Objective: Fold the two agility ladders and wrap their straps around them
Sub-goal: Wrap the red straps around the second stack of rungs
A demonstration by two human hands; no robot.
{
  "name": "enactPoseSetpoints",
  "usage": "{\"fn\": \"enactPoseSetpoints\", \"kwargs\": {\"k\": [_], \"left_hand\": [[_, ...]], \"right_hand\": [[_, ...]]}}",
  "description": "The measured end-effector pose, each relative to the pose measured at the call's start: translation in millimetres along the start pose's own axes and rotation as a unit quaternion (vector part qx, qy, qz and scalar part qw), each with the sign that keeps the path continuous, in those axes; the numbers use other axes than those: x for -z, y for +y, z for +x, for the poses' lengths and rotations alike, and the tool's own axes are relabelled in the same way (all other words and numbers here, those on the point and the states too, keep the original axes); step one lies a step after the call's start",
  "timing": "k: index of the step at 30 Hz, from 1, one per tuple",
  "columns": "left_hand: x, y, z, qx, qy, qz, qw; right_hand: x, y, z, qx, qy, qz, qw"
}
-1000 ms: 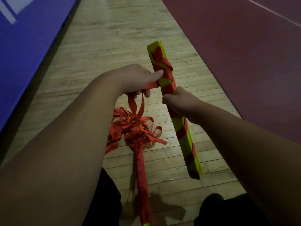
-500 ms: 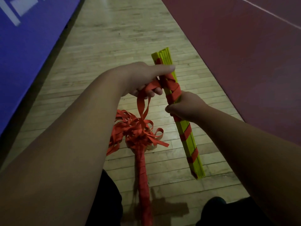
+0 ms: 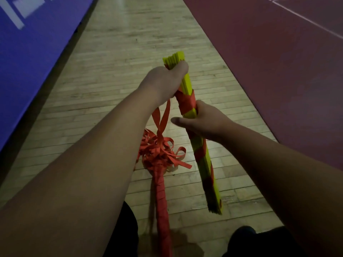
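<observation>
So the left hand (image 3: 163,80) is clamped round the yellow ladder bundle (image 3: 205,167) close to its far end, with the fingers hidden behind it. The right hand (image 3: 204,121) is wrapped round the same bundle about midway, thumb stuck out to the left. The bundle is held tilted, far end up. Whether the near end touches the floor can't be told. A few turns of red strap (image 3: 161,119) are wound round it, and the loose part is hung from under the left hand down to a tangled heap of loops on the wooden floor (image 3: 120,62). That heap is sat at the far end of the second ladder (image 3: 161,191), which is laid flat just left of the bundle and covered in red wrap. A blue mat (image 3: 27,52) is seen at left, a dark red surface (image 3: 278,71) at right.
</observation>
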State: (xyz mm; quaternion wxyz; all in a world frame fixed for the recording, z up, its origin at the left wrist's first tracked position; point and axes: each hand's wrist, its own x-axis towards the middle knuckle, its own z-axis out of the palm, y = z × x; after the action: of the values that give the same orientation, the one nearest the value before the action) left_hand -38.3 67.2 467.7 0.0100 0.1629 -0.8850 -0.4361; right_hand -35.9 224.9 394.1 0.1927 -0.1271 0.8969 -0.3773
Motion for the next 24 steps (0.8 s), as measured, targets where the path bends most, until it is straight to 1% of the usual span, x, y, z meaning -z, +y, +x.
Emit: {"fn": "enactPoseSetpoints", "kwargs": {"k": [2, 4, 7, 9, 11, 13, 15, 18, 20, 22, 24], "left_hand": [[9.5, -3.0, 0.1, -0.022, -0.038, -0.062, 0.997], [13.3, -5.4, 0.3, -0.053, -0.081, -0.106, 0.99], [13.5, -6.0, -2.0, -0.092, -0.111, -0.138, 0.98], [15.9, -8.2, -1.1, -0.096, -0.122, -0.16, 0.975], [19.2, -11.3, 0.7, -0.099, -0.131, -0.167, 0.972], [23.3, -13.0, 1.5, -0.114, -0.119, -0.124, 0.978], [29.2, -13.5, 0.3, -0.13, -0.104, -0.033, 0.986], [30.2, -15.4, 0.4, -0.099, -0.074, 0.074, 0.99], [25.6, -16.0, 2.2, -0.081, -0.06, 0.133, 0.986], [20.0, -14.9, 4.1, -0.06, -0.07, 0.136, 0.986], [17.9, -13.3, 5.6, -0.03, -0.094, 0.085, 0.991]], "right_hand": [[17.4, -4.2, -8.6, 0.015, -0.071, 0.109, 0.991], [29.8, -4.0, -15.3, 0.03, -0.129, 0.169, 0.977], [32.1, 1.5, -13.7, 0.05, -0.165, 0.248, 0.953], [31.5, 2.9, -11.6, 0.054, -0.208, 0.311, 0.926], [34.8, 2.1, -10.5, 0.046, -0.222, 0.342, 0.912], [36.3, 1.1, -9.8, 0.043, -0.195, 0.334, 0.921], [32.3, 0.5, -8.5, 0.034, -0.146, 0.297, 0.943], [18.8, 4.6, -2.5, 0.006, -0.039, 0.204, 0.978], [9.8, 9.5, 1.3, -0.004, 0.028, 0.128, 0.991], [3.0, 13.4, 4.4, -0.004, 0.066, 0.091, 0.994], [-1.5, 14.9, 6.2, -0.014, 0.062, 0.089, 0.994]]}}
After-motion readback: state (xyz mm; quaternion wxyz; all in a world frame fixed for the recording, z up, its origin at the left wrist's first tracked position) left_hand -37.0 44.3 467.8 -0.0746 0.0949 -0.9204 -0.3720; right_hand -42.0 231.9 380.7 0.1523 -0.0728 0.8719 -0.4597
